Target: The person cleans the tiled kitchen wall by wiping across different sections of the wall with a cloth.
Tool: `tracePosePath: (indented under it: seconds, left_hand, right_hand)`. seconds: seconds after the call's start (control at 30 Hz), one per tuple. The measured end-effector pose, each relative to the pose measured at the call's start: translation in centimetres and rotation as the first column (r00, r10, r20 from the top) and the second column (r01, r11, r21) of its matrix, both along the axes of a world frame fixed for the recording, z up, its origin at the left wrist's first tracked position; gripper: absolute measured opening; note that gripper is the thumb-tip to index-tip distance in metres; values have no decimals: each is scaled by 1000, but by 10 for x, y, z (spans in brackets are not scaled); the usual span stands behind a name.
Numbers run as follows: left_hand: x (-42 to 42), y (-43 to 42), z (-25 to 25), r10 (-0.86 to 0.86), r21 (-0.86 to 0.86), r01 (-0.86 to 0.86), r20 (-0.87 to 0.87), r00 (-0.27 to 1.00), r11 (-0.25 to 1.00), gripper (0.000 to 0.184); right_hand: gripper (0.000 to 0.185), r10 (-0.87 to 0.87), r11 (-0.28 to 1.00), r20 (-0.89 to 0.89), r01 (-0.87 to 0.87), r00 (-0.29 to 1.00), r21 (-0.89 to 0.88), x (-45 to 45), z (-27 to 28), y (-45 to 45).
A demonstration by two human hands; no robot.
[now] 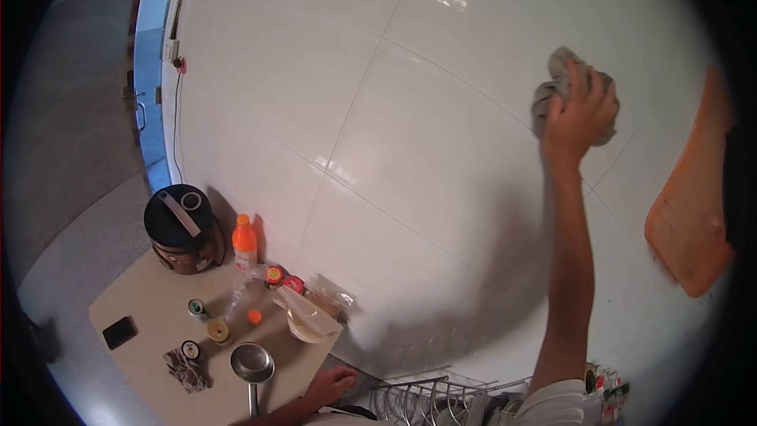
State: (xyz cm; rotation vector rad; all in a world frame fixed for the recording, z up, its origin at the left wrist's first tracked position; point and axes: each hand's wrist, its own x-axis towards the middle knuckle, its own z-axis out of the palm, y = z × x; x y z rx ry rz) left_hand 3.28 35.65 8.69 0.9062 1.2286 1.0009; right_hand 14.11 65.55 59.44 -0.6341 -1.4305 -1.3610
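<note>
Grasping crumpled grey cloth (560, 71) under right hand (576, 125), against glossy white tiled wall (441, 118); best spread flat, press evenly. Keep left hand (330, 386), seemingly empty, clear of round metal pan (252, 361) alongside.

The rag (558, 83) is cloth, the wall (426, 134) glossy

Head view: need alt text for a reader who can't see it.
Right hand holding a crumpled grey cloth against a glossy white tiled wall. The left hand is low, near the edge of a beige table bearing a metal pan, a black-lidded cooker and an orange bottle. An orange panel shows at far right.
</note>
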Motion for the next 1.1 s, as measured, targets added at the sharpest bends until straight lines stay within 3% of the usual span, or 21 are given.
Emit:
tracePosePath:
  seconds: [0.07, 0.17, 0.2, 0.3, 0.33, 0.43, 0.53, 0.6, 0.63, 0.67, 0.7, 0.73, 0.8, 0.9, 1.0, 1.07, 1.1]
  left_hand:
    - [6, 3, -13, 5, 104, -4, -14, 1000, 995, 29]
    - [10, 3, -27, -18, 108, 11, 64, 998, 994, 28]
    - [9, 3, -21, -28, 105, 21, 59, 998, 994, 28]
    - [2, 0, 4, -48, 160, 53, -38, 998, 986, 29]
    - [1, 0, 7, -51, 97, 52, -12, 999, 994, 29]
    - [-5, -3, 10, -25, 67, 28, -44, 999, 997, 29]
    - [-6, -8, -8, 11, 91, -3, -88, 996, 996, 31]
    - [-6, -7, -6, 17, 94, -11, -70, 997, 996, 31]
    - [-6, -8, 4, 18, 44, -17, -13, 1000, 999, 32]
    - [-5, -8, 11, 20, -10, -20, 44, 999, 1000, 32]
    - [-5, -6, 13, 16, -18, -15, 40, 999, 1000, 32]
    - [-5, -4, 14, -26, -2, 26, -35, 999, 1000, 32]
    - [1, 1, 13, -68, 9, 70, -110, 992, 998, 32]
    - [9, 7, 0, -75, 49, 80, -85, 994, 996, 32]
    - [11, 7, -5, -46, 141, 58, -83, 996, 988, 31]
    - [2, 3, 31, -44, -53, 42, -25, 999, 998, 31]
    - [1, 3, 31, -37, -52, 35, -25, 999, 998, 31]
  right_hand:
    - [51, -33, 997, 69, 38, 997, -71, -17, -31, -2]
    - [50, 144, 978, 334, -82, 931, -192, -39, -111, -3]
    - [48, 186, 903, 451, 30, 873, -429, -44, -135, -12]
    - [41, 294, 860, 683, 127, 668, -493, -24, -227, -16]
    - [39, 308, 857, 751, 172, 584, -485, -14, -247, -16]
    - [40, 408, 804, 738, 172, 538, -569, 10, -261, -25]
    - [40, 328, 852, 718, 135, 614, -505, 18, -239, -15]
    - [36, 282, 903, 575, -10, 768, -429, 12, -200, -11]
    - [33, 190, 950, 461, -44, 867, -308, 6, -179, -6]
    - [35, 120, 917, 331, 23, 936, -398, -1, -143, -17]
    - [37, 117, 963, 193, -64, 974, -263, 0, -124, -13]
    - [37, 115, 961, 190, -61, 975, -271, -2, -111, -17]
    - [40, 36, 975, -8, -37, 999, -221, -9, -96, -24]
    - [28, 194, 960, 143, -158, 970, -229, -19, -136, -8]
    - [13, 306, 880, 331, -132, 893, -457, -12, -208, -14]
    - [9, 361, 840, 390, -114, 847, -530, -1, -227, -22]
    - [10, 378, 824, 410, -99, 830, -559, 5, -228, -24]
